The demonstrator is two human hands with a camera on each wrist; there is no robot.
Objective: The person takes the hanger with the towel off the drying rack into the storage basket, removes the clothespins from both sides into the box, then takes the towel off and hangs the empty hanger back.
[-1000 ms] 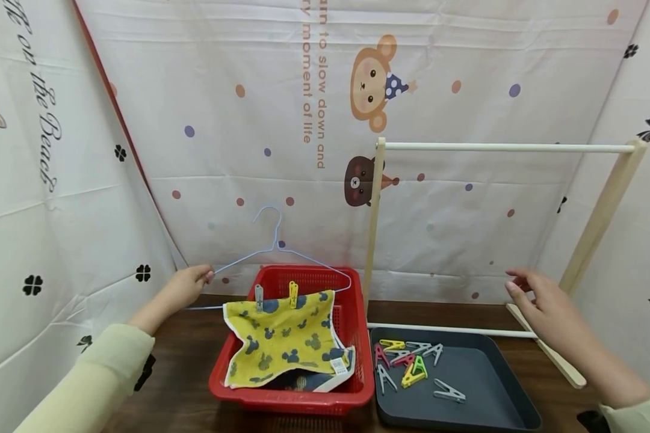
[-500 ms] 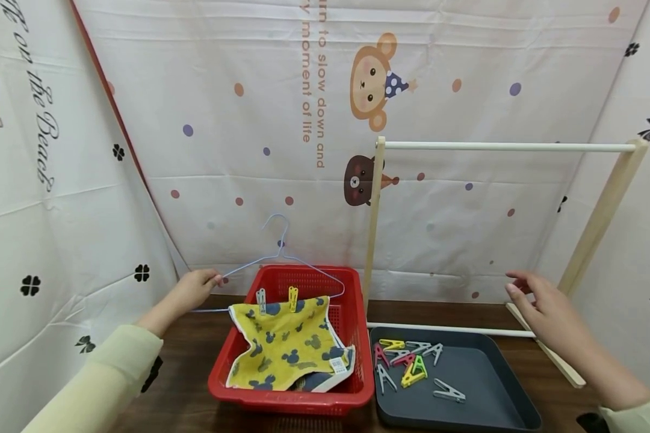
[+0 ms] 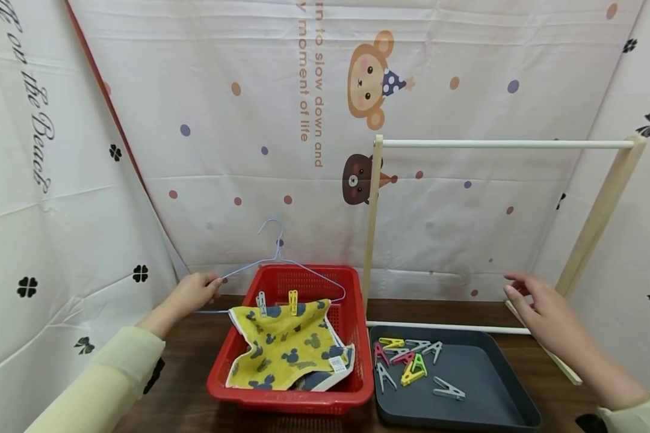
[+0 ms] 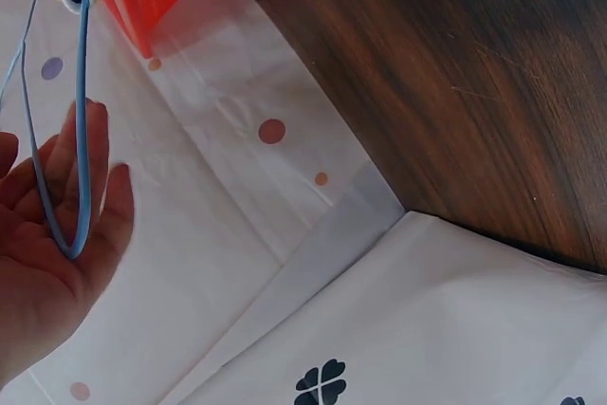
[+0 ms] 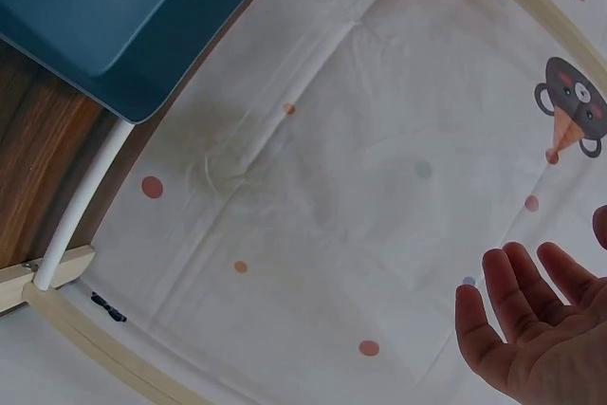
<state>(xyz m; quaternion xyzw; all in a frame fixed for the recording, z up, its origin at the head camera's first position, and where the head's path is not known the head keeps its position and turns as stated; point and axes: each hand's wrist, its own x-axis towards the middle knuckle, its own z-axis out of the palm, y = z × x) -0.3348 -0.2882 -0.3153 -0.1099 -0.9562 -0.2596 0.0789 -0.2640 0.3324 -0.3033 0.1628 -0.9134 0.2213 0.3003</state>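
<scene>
Soft, even light fills the head view, brightest on the white backdrop (image 3: 439, 240); I cannot tell where it comes from. The dark tabletop (image 3: 189, 361) carries a dim red reflection below the basket (image 3: 238, 394). Both wrist views are dimmer and greyer, leaving my left hand (image 4: 38, 296) and my right hand (image 5: 541, 339) partly in shade. In the right one the tray (image 5: 123, 35) looks bluer than from my head. Wide-angle distortion bows the wooden rack (image 5: 109, 353) near the right wrist view's edges. Large printed lettering (image 3: 318, 111) reads crisply; the little cloth label (image 3: 337, 364) is too small to read.
</scene>
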